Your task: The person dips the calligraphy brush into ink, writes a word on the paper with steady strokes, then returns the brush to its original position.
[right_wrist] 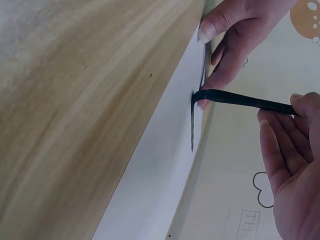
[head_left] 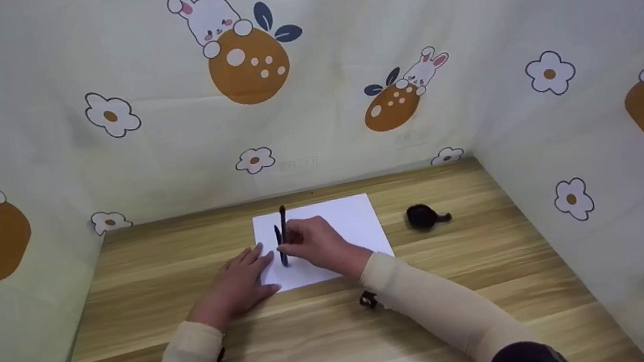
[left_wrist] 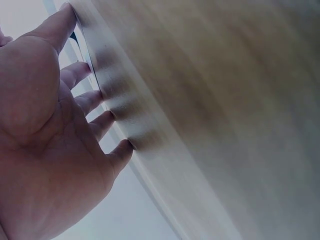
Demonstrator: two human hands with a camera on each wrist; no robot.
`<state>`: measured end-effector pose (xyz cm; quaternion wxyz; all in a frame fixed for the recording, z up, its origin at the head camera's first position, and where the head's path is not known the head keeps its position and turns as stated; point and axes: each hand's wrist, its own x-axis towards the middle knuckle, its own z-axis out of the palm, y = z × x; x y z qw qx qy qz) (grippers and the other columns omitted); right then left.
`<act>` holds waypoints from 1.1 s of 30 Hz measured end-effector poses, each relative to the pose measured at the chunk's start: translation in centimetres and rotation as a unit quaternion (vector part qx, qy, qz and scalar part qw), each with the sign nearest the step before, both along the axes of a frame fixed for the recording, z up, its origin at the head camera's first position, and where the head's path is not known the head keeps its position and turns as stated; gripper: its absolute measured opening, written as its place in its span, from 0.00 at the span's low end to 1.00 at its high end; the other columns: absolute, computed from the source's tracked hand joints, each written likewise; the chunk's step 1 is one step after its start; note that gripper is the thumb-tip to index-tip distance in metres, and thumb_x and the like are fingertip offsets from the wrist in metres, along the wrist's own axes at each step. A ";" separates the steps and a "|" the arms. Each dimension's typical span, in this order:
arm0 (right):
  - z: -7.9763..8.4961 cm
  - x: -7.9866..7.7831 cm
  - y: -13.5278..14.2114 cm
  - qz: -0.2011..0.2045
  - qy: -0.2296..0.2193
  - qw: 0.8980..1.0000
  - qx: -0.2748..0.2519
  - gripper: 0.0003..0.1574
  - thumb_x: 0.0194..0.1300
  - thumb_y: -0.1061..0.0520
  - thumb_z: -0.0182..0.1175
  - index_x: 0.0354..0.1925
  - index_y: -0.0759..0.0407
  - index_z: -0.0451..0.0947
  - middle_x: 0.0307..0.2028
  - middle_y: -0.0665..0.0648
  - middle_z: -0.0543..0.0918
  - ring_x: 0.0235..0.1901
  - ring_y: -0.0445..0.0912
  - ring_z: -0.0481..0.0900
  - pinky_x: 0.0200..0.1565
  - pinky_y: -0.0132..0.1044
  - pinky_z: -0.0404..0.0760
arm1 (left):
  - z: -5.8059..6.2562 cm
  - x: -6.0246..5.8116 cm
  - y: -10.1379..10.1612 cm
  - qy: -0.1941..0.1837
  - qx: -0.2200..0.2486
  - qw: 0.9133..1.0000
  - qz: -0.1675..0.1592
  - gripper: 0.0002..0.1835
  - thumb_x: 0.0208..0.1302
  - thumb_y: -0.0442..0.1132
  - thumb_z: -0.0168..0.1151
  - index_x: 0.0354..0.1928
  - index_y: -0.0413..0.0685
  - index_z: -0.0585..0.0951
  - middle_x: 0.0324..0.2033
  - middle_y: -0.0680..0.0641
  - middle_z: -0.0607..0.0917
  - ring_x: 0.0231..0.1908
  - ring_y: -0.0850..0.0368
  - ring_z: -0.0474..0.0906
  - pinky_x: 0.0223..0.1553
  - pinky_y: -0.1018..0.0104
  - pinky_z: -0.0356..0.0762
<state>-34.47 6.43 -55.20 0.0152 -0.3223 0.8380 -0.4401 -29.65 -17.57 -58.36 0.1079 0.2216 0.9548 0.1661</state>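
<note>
A sheet of white paper (head_left: 356, 220) lies on the wooden table. My right hand (head_left: 320, 244) pinches a slim black brush (head_left: 284, 228) between thumb and fingers, its shaft nearly upright. In the right wrist view the brush's soft tip bends against the paper, where a dark stroke (right_wrist: 192, 131) runs along the sheet. My left hand (head_left: 238, 285) rests with spread fingers at the paper's left edge, its fingertips on the sheet. From the left wrist its palm (left_wrist: 45, 130) shows close up, with nothing held in it.
To the right of the paper sits a small dark dish (head_left: 421, 217) with a short handle. Cloth walls (head_left: 165, 153) printed with rabbits, oranges and flowers enclose the wooden table (head_left: 309, 349) at the back and both sides.
</note>
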 end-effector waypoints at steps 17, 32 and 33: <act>0.8 0.4 0.4 -0.006 0.006 1.000 -0.029 0.04 0.76 0.57 0.73 0.44 0.54 0.86 0.35 0.44 0.90 0.37 0.37 0.87 0.41 0.33 0.87 | -0.4 -0.3 -0.1 -0.009 -0.008 1.000 0.008 0.42 0.81 0.61 0.64 0.86 0.48 0.66 0.87 0.36 0.58 0.85 0.30 0.50 0.80 0.25 0.52; 1.6 -1.2 0.8 -0.058 0.016 0.997 -0.047 0.05 0.77 0.54 0.73 0.44 0.54 0.88 0.36 0.45 0.91 0.39 0.38 0.89 0.42 0.36 0.88 | -0.4 -0.4 0.0 -0.013 -0.023 1.000 0.010 0.43 0.80 0.62 0.64 0.86 0.48 0.66 0.87 0.36 0.57 0.85 0.31 0.50 0.79 0.24 0.54; 1.7 -1.3 0.8 -0.063 0.015 0.997 -0.049 0.06 0.77 0.54 0.73 0.45 0.54 0.88 0.36 0.46 0.91 0.40 0.39 0.89 0.43 0.36 0.89 | -0.4 -0.4 0.0 -0.014 -0.024 1.000 0.011 0.43 0.80 0.62 0.64 0.86 0.48 0.66 0.87 0.36 0.57 0.86 0.32 0.50 0.79 0.24 0.53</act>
